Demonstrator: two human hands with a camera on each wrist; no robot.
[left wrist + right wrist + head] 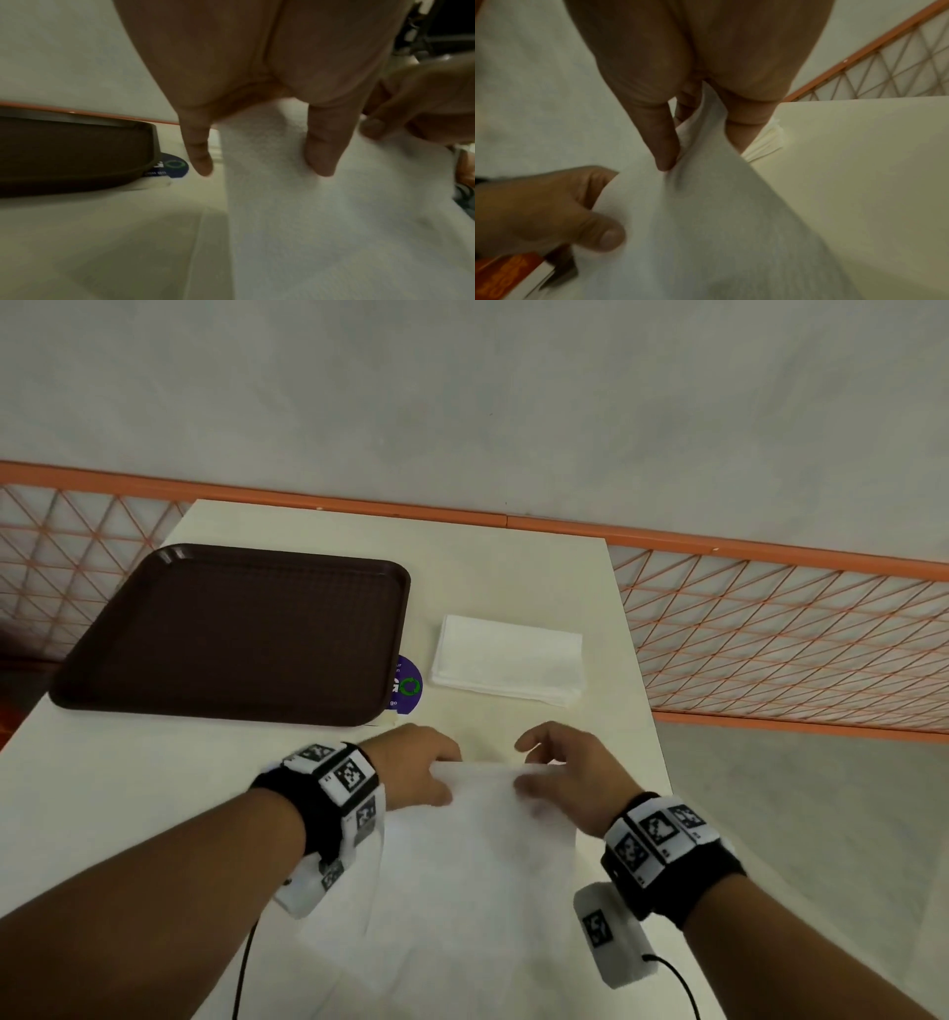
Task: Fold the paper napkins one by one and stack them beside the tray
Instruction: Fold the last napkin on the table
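Note:
A large white unfolded napkin (462,865) hangs lifted over the near part of the table, held by its top edge. My left hand (441,778) pinches the left part of that edge, thumb (321,154) on the near face. My right hand (529,762) pinches the right part, thumb (662,142) pressed into the napkin (706,223). A stack of folded white napkins (508,665) lies flat just right of the brown tray (231,634), beyond my hands. The tray shows nothing on it.
The cream table (128,788) ends close to my right wrist, with grey floor beyond. An orange mesh railing (770,634) runs behind and to the right. A round purple sticker (405,685) peeks out from under the tray's right edge.

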